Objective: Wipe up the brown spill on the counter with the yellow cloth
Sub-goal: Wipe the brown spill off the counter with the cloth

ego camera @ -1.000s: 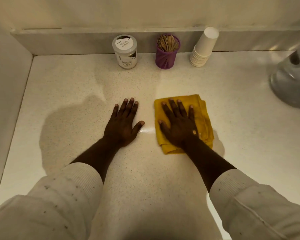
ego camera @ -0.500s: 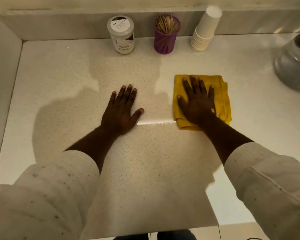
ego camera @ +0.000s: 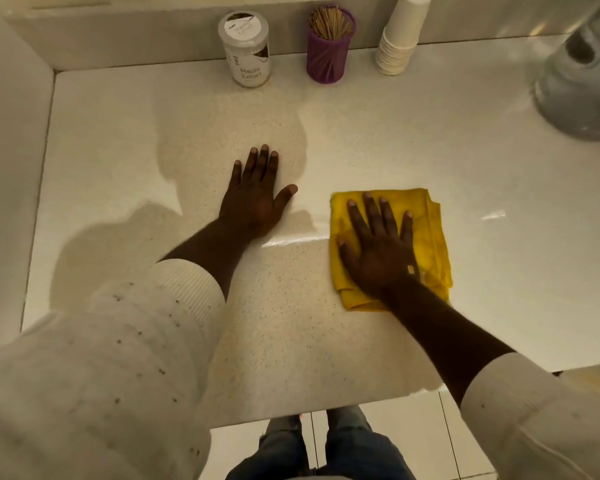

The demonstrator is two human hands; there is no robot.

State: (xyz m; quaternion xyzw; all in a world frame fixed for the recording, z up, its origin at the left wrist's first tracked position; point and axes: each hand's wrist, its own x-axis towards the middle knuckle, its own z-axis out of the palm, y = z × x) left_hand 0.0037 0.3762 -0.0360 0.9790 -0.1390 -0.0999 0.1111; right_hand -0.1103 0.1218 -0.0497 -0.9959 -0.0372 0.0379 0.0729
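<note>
Both hands are lying flat on the pale speckled counter [ego camera: 482,161], fingers spread. The left hand [ego camera: 255,199] is resting palm-down on bare surface, gripping nothing. Just to its right, the right hand [ego camera: 378,247] is pressing down on the folded yellow cloth [ego camera: 430,244], palm and fingers splayed over it. Between the two hands a thin wet streak [ego camera: 291,240] is glistening, touching the cloth's left edge; no brown colour is showing in it. Well beyond the fingertips, against the back wall, a white jar [ego camera: 246,50], a purple holder of toothpicks [ego camera: 329,46] and a stack of paper cups [ego camera: 400,36] are standing.
</note>
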